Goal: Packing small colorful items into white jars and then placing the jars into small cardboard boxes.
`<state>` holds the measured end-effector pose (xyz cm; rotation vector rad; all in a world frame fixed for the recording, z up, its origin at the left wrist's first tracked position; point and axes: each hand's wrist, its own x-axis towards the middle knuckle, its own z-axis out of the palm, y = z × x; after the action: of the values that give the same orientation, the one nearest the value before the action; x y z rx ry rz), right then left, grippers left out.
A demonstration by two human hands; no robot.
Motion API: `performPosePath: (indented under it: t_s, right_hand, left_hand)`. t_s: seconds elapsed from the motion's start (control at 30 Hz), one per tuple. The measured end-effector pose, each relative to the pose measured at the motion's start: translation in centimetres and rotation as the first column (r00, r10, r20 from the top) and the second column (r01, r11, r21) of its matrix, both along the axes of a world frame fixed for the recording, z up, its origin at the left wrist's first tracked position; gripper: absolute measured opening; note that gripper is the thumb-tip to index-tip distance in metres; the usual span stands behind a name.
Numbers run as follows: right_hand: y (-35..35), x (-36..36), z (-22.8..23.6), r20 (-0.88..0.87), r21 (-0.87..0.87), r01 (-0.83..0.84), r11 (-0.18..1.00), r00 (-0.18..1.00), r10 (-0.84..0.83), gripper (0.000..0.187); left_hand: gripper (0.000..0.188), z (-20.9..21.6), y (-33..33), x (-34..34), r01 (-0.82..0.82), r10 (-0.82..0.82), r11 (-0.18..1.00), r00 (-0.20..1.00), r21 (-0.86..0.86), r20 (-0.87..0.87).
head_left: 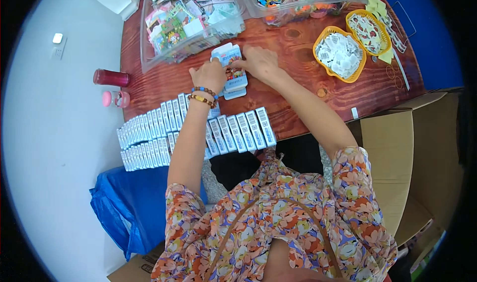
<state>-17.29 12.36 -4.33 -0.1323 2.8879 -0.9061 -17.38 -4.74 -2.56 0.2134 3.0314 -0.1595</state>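
Close to the body, a blue bag at left and an open cardboard box at right. Along the near edge of the table, two rows of standing packs, partly hidden behind the left forearm. Just beyond, a light-blue carton with end flaps out, between both hands. Left hand with curled fingers at its left edge, right hand with bent fingers at its right; cannot tell how firmly gripped. Off to the left, a red jar and a pink-lidded jar; off to the right, two yellow baskets of small pale pieces. Farthest, two clear tubs, one of cards, one of colourful trinkets. Barcodes and blue print on the packs; lettering and a multicoloured panel on the carton, the smaller print too fine to read.
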Motion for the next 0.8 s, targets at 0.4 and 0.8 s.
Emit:
performPosePath:
  t_s: [0.4, 0.8]
  right_hand:
    - [3.4, -0.4, 0.3, 0.107, -0.177, 0.173, 0.969, 0.982, -0.156, 0.037]
    - [7.1, 8.7, 3.2, 0.007, -0.938, -0.014, 0.347, 0.998, 0.059, 0.029]
  left_hand:
    - [0.033, 2.0, -0.1, 1.3, 0.088, -0.07, 0.965, 0.994, 0.245, -0.082]
    - [0.101, 5.4, 6.9, 8.6, 0.242, -0.07, 0.81, 0.944, 0.534, -0.322]
